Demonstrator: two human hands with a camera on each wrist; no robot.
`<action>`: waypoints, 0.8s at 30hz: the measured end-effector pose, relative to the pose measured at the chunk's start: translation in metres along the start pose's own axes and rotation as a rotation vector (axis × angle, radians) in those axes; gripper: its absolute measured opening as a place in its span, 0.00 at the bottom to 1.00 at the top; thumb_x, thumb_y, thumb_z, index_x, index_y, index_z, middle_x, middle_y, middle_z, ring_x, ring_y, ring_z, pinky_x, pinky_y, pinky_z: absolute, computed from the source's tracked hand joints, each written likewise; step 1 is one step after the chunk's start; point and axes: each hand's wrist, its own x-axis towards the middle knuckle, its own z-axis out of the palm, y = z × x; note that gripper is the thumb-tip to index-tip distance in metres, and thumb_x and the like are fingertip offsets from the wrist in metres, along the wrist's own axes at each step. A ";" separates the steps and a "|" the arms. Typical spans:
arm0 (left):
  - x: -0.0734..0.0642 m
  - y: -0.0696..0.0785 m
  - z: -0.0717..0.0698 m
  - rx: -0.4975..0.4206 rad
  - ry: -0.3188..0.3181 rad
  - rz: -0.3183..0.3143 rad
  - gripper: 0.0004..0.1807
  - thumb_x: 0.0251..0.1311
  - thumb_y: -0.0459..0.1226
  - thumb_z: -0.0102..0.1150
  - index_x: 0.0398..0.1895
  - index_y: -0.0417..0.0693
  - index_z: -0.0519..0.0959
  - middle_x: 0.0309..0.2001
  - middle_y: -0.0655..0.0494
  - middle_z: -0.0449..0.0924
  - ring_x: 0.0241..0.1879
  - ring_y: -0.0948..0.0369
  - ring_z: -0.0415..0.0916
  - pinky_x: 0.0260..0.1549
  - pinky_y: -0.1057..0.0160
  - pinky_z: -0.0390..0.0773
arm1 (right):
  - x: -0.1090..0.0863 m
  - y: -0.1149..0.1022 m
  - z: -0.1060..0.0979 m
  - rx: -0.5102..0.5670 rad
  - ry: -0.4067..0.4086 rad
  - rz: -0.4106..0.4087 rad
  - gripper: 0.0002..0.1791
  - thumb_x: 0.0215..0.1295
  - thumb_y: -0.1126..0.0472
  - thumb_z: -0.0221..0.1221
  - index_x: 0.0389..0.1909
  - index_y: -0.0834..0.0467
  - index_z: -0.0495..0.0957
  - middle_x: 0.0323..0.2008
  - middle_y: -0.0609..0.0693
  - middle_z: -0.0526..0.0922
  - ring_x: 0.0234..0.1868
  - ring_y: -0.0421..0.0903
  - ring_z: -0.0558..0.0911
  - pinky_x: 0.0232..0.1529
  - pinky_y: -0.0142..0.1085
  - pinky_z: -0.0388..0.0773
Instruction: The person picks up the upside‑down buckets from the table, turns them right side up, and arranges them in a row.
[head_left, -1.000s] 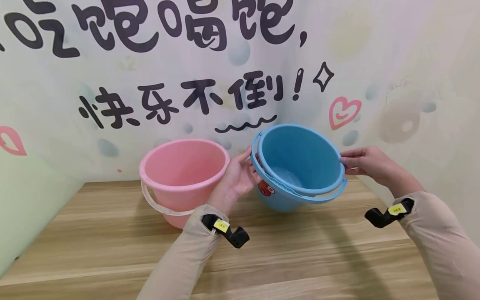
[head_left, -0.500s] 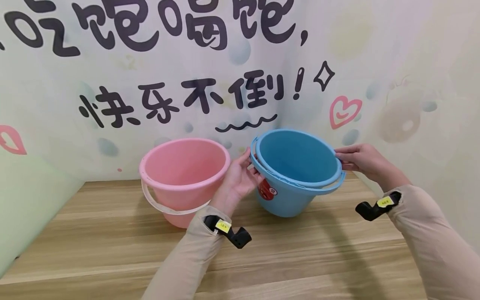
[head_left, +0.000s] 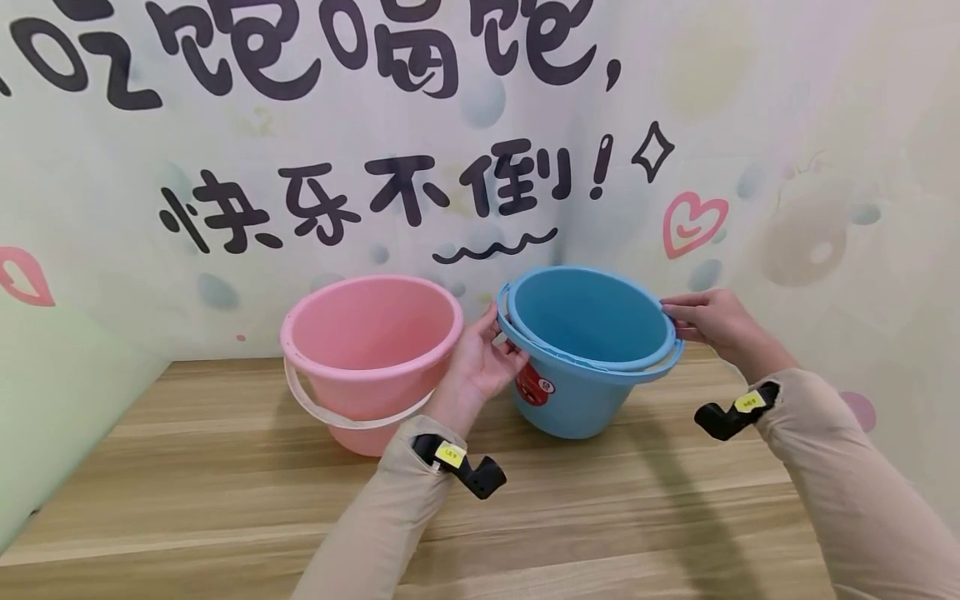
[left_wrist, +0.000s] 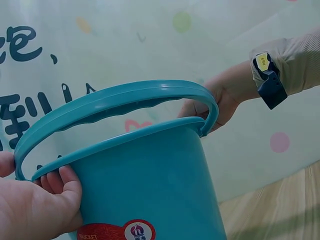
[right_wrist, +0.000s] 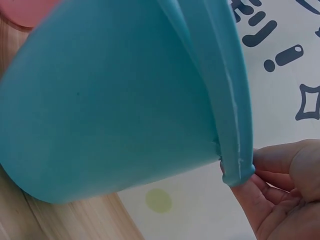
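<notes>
A blue plastic bucket (head_left: pixel 573 400) with a red label is between my two hands at the right of the pink one, its mouth tilted slightly towards me. My left hand (head_left: pixel 483 358) holds the left end of its rim, with curled fingertips under the rim and the thumb by the handle (left_wrist: pixel 115 102) in the left wrist view. At the opposite end, my right hand (head_left: pixel 712 321) pinches the rim near the handle's joint. The handle lies forward along the rim. Whether the bucket's base fully touches the table is hard to tell.
A pink bucket (head_left: pixel 360 396) with a white handle (head_left: pixel 330 417) stands upright just left of my left hand. Both buckets are on or over a wood-grain table (head_left: pixel 555 517). Behind rises a printed wall cloth (head_left: pixel 420 233) with black lettering.
The blue bucket has come down and tipped back to a more upright pose, between both hands. My right hand has moved slightly left with its rim; the pink bucket has stayed put.
</notes>
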 end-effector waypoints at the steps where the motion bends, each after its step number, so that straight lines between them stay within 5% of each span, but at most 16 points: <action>1: 0.000 -0.001 0.000 -0.006 0.004 0.000 0.22 0.66 0.44 0.48 0.62 0.51 0.68 0.65 0.47 0.57 0.63 0.53 0.54 0.55 0.61 0.66 | 0.001 0.001 0.001 -0.004 0.005 0.003 0.27 0.67 0.59 0.51 0.60 0.73 0.63 0.46 0.60 0.77 0.35 0.38 0.82 0.42 0.35 0.76; 7: 0.005 -0.004 -0.004 -0.032 0.016 0.001 0.23 0.65 0.44 0.48 0.62 0.49 0.67 0.64 0.46 0.57 0.64 0.53 0.53 0.58 0.60 0.63 | 0.004 0.006 0.004 -0.029 0.020 0.006 0.26 0.68 0.57 0.50 0.60 0.71 0.63 0.55 0.70 0.69 0.39 0.42 0.81 0.44 0.38 0.74; 17: 0.009 -0.007 -0.011 -0.029 0.043 0.007 0.23 0.67 0.44 0.45 0.63 0.48 0.65 0.64 0.46 0.58 0.64 0.54 0.54 0.53 0.63 0.68 | 0.004 0.005 0.007 -0.036 0.041 0.012 0.26 0.69 0.57 0.49 0.60 0.70 0.63 0.55 0.70 0.68 0.44 0.49 0.79 0.46 0.39 0.73; 24: 0.010 -0.009 -0.012 -0.020 0.047 0.011 0.23 0.67 0.44 0.45 0.62 0.47 0.65 0.64 0.46 0.58 0.62 0.54 0.56 0.49 0.63 0.70 | 0.003 0.010 0.008 -0.033 0.043 0.021 0.26 0.68 0.57 0.50 0.60 0.71 0.63 0.55 0.70 0.68 0.38 0.41 0.80 0.46 0.40 0.73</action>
